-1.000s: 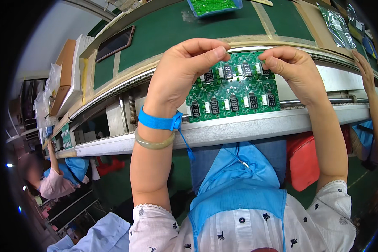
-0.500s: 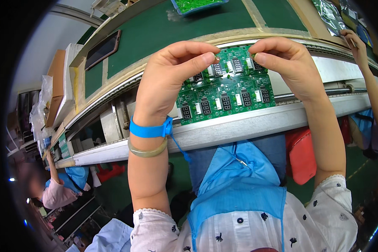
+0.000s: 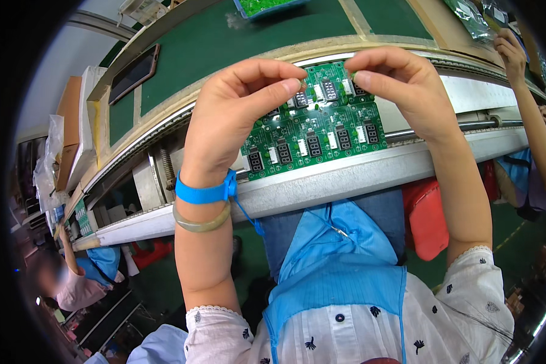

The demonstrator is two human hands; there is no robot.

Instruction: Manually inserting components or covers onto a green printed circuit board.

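Note:
A green circuit board panel [image 3: 321,130] carries black digit displays, white connectors and small green parts in rows. It lies on the rail track in front of me. Above its far left part is my left hand [image 3: 242,100], thumb and forefinger pinched together; what is between them is too small to make out. My right hand [image 3: 409,88] pinches over the far right part of the board, with a speck of green showing at its fingertips. A blue wrist strap [image 3: 203,193] with a cord and a stone-coloured bangle [image 3: 201,224] circle my left wrist.
A blue tray [image 3: 270,12] of small green parts stands on the green bench beyond the track. A phone or tablet [image 3: 134,74] lies at the left. The metal rail [image 3: 321,181] runs along the near side. Co-workers' arms [image 3: 531,115] show at right and left.
The whole scene has shifted slightly left in the picture. Both hands keep their pinch over nearly the same spots on the board.

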